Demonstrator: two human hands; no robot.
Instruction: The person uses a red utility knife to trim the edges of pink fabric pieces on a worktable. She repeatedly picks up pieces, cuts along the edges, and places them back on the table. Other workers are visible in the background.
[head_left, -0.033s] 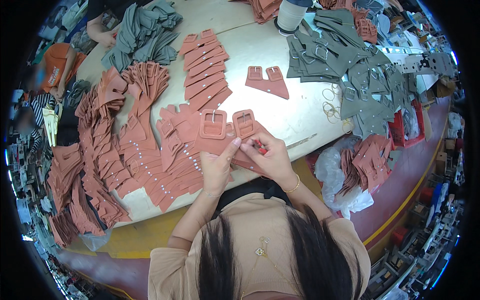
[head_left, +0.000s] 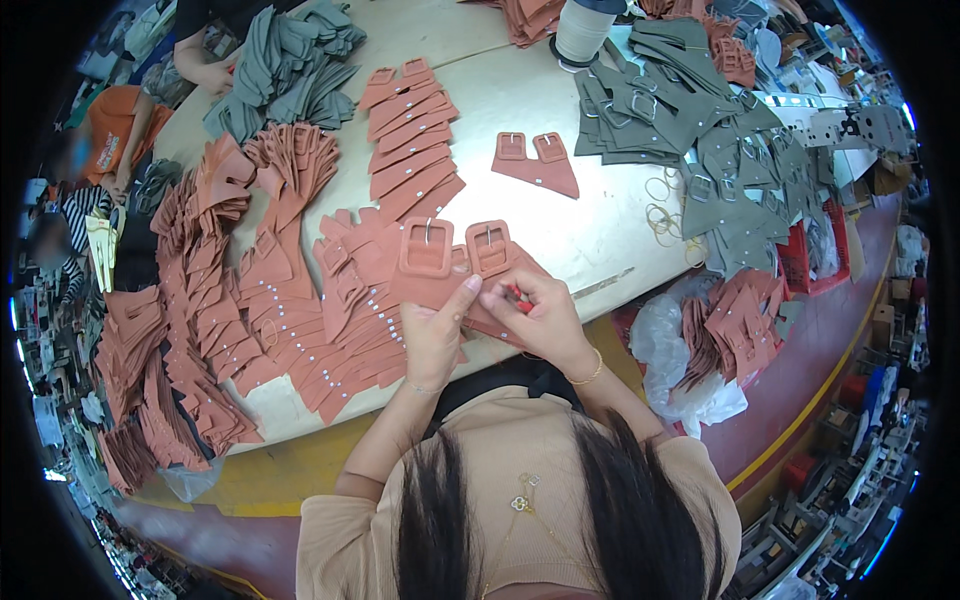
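Between my hands is a coral leather piece (head_left: 425, 288) with two covered square buckles (head_left: 428, 247), each with a metal prong. My left hand (head_left: 435, 335) pinches its lower edge, thumb on top. Close beside that thumb, my right hand (head_left: 540, 312) is closed with a small red tool (head_left: 519, 299) in its fingers; most of the tool is hidden, so its kind is unclear. The right fingertips are at the piece below the right buckle. On the table past my hands lies a similar two-buckle coral piece (head_left: 536, 163).
Overlapping coral pieces (head_left: 345, 300) cover the table's left side, with a neat row (head_left: 412, 140) farther back. Dark green buckled pieces (head_left: 640, 105) lie at right beside rubber bands (head_left: 663, 210) and a thread cone (head_left: 583, 35). A plastic bag (head_left: 665, 350) hangs near the right edge.
My right fingers have shifted slightly over the red tool, and a little less of it shows. My left hand and the leather piece stay nearly where they were.
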